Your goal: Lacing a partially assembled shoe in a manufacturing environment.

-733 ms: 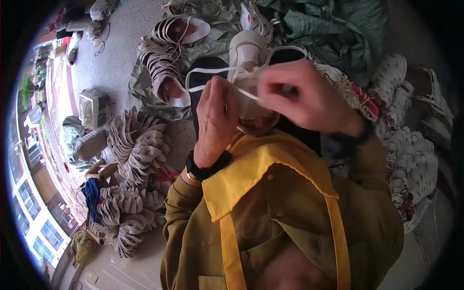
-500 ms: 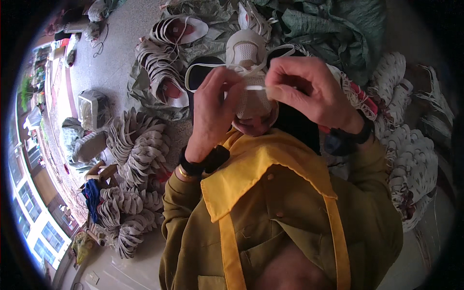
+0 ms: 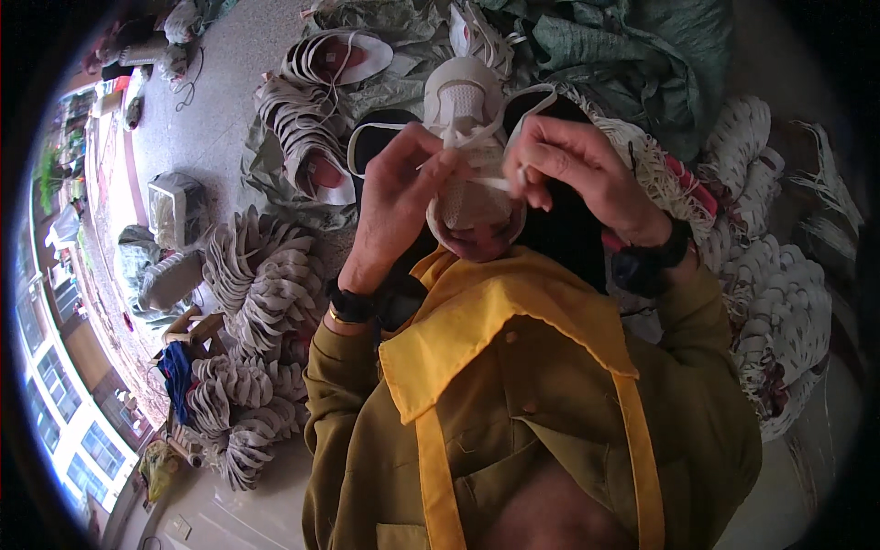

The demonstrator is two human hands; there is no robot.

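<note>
An off-white shoe upper [image 3: 466,99] lies in front of me, its toe away from me and its reddish opening near my yellow apron. White shoelace [image 3: 489,182] crosses its front, with loose loops out to both sides. At the left edge of the upper, my left hand [image 3: 399,179] pinches the lace between thumb and fingertips. On the other side my right hand [image 3: 573,170] is closed, curled fingers gripping the same lace, a bit of which shows white at its fingertips. A short stretch of lace runs between the two hands over the upper.
Nested shoe uppers [image 3: 298,128] lie on a green woven sheet to the left. More stacks [image 3: 266,284] sit on the floor beside me. Bundled white laces [image 3: 642,151] and further piled uppers [image 3: 779,312] are at the right. Behind lies a crumpled green sack [image 3: 623,64].
My left hand has shifted slightly left. The fingers of my right hand have turned downward around the lace, whose stretch between the hands now sits slightly lower.
</note>
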